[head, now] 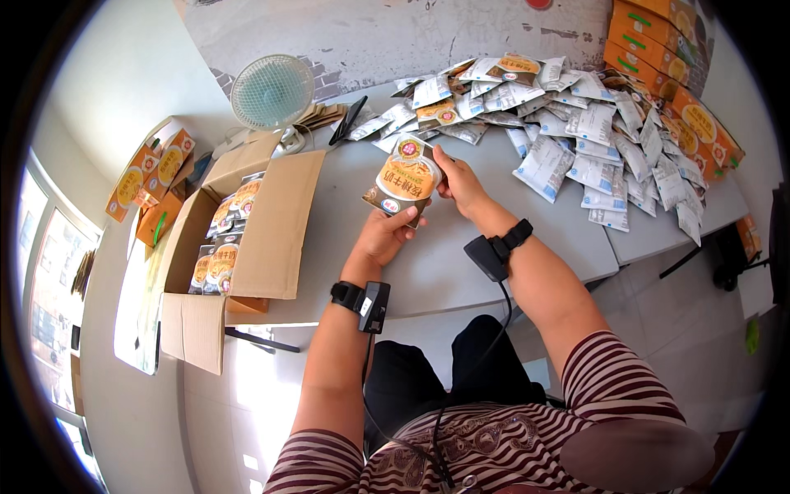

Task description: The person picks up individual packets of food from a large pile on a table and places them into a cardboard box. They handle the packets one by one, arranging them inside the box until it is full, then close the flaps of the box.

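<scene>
Before me, over the grey table [345, 247], a printed orange-and-brown pouch [407, 179] is held up in both hands. My left hand [386, 233] grips its lower edge, thumb on the printed front. My right hand [455, 179] holds its right side near the top. Whether more than one pouch is in my grasp, I cannot tell. To the left, an open cardboard box [268, 228] holds several similar pouches [223, 259] standing in rows. A large heap of pouches [543, 136], many showing white and blue backs, spreads over the back and right of the table.
A fan [271, 92] and a dark phone or tablet on a stand [349, 120] are behind the box. Orange cartons [648, 46] are stacked at the back right, others [154, 179] at the far left. The box's flaps stick out towards me.
</scene>
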Action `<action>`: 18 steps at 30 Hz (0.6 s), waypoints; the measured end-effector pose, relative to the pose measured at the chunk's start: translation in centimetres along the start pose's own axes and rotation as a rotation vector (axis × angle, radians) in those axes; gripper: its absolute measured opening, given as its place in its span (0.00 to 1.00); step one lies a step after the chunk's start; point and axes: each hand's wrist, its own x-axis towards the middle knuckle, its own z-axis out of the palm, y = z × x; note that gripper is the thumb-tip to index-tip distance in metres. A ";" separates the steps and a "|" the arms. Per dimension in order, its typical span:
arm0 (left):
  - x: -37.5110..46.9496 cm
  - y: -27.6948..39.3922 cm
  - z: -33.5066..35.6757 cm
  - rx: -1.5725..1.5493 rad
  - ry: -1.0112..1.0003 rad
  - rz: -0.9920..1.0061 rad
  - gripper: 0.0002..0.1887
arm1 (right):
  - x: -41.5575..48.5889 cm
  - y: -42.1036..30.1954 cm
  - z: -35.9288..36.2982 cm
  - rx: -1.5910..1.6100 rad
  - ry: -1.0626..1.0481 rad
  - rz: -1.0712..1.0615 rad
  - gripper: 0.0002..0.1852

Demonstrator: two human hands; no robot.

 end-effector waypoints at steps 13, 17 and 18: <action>-0.1 -0.1 -0.2 0.016 -0.035 -0.002 0.19 | 0.5 0.9 0.2 0.048 0.194 -0.014 0.25; -0.3 0.0 -0.4 0.009 -0.006 0.000 0.19 | 0.5 0.9 0.6 0.073 0.205 0.011 0.24; -0.3 -0.2 -0.7 0.045 -0.031 0.022 0.18 | 0.5 1.0 0.6 0.086 0.211 0.016 0.24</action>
